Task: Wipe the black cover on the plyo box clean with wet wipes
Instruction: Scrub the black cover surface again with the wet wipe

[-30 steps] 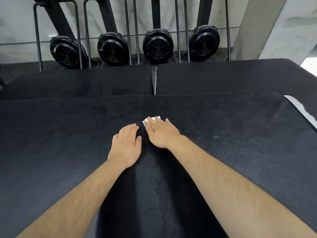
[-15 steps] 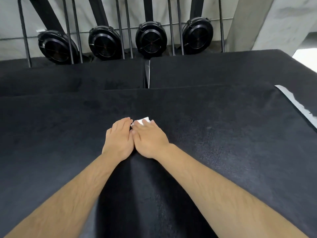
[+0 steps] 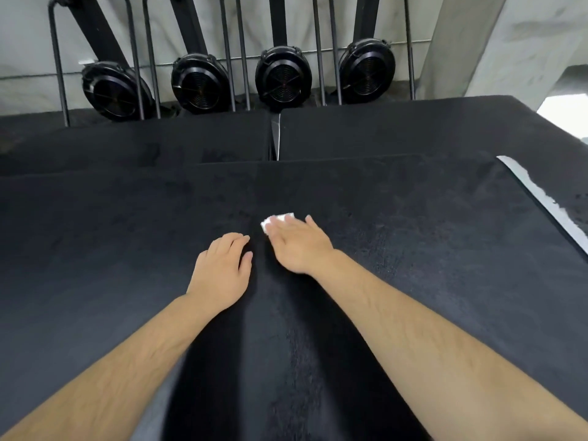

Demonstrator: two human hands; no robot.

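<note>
Here, hands on the black cover (image 3: 413, 281).
The right hand (image 3: 299, 246), fingers straight, presses the wet wipe (image 3: 279, 219) (peeking out at eleven o'clock); the left hand (image 3: 222, 268) rests relaxed, empty, at the wipe's seven o'clock.

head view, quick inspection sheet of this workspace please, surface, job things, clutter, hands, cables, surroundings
surface: black cover, textured, with patchy duller and darker areas; whether these are damp or dirty cannot be told
job's things: one white wet wipe, folded small, flat on the cover, mostly hidden under the fingers
clutter: white ragged strip along the cover's right edge
hands: right hand presses the wipe with straight fingers; left hand rests beside it on the cover, holding nothing
cables: nothing seen
surroundings: two more black-topped boxes behind, four round black fan housings on metal frames, pale wall
</note>
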